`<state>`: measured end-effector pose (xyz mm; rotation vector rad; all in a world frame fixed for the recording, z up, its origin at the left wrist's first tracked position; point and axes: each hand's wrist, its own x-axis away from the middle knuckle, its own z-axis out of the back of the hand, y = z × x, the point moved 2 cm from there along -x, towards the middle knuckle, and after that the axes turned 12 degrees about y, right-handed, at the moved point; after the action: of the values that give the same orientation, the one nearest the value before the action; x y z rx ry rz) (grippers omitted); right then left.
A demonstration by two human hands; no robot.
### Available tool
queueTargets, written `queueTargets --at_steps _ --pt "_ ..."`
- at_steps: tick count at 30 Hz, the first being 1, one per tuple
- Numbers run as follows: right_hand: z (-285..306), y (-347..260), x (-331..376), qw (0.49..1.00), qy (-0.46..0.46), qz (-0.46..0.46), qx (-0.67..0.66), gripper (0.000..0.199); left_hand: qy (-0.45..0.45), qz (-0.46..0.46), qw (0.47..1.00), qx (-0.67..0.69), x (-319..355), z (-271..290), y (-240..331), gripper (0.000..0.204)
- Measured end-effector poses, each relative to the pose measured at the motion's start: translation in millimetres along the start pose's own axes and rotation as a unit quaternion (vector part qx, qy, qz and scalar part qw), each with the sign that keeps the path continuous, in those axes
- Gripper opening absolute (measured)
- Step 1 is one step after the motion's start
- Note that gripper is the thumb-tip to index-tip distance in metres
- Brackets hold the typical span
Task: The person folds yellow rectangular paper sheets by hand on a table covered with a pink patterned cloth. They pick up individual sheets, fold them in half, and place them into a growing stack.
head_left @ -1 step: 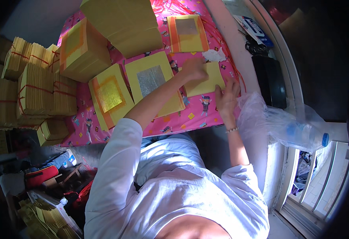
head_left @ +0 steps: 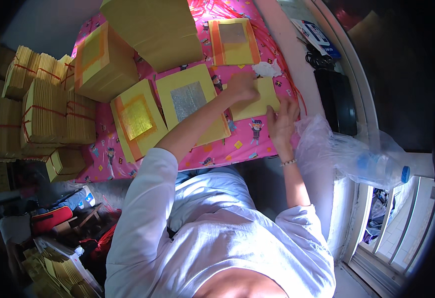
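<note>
The fingers of the left hand are curled inward over a plain yellow paper piece; whether anything is pinched beneath them cannot be told. The fingers of the right hand are loosely spread, with the thumb set apart and placed at the lower right corner of the same piece. A beaded bracelet is worn on the right wrist.

The plain piece is laid flat near the right side of the worktop, which is covered in pink, cartoon-printed material. Just beyond it, a crumpled white scrap is seen, and farther back lies an orange-bordered sheet with a grey patch. To the left, a silver-patched sheet is partly crossed by the left forearm, and beside it is placed a gold-patched sheet, framed in orange.

Behind these are stood a large yellow block and an orange-bordered stack. At the far left, yellow bundles are piled, bound with red string. Red strands are strewn along the right side. Near the right wrist, a clear plastic bag is draped, and a blue-capped bottle is seen past it, beside a barred opening.
</note>
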<state>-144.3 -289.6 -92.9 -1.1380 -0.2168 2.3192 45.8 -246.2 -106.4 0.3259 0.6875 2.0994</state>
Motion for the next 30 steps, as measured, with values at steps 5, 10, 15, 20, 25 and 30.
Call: queueTargets --at_steps 5,10,15,20,25,30 --pt "-5.0 -3.2 5.0 0.998 -0.063 0.009 -0.015 0.022 0.269 -0.092 0.954 -0.090 22.3 2.1 6.9 0.046" --pt "12.1 -15.9 -7.6 0.996 -0.020 0.035 -0.074 0.023 0.153 -0.080 0.983 0.066 63.3 67.6 -2.1 0.039" --pt "28.0 -72.2 -21.0 0.945 -0.143 0.094 -0.278 0.026 0.161 -0.011 0.966 0.200 149.5 113.4 -42.5 0.027" --pt "20.8 -119.4 -1.9 0.896 -0.285 0.193 -0.280 0.036 0.124 0.000 0.982 0.140 224.1 123.6 -60.8 0.030" --pt "0.8 -128.8 9.7 0.887 -0.286 0.259 -0.252 0.036 0.149 -0.014 0.987 0.057 257.5 116.7 -59.4 0.036" --pt "-3.5 -126.2 5.2 0.877 -0.298 0.248 -0.283 0.026 0.181 -0.035 0.981 0.050 258.3 111.1 -69.1 0.027"
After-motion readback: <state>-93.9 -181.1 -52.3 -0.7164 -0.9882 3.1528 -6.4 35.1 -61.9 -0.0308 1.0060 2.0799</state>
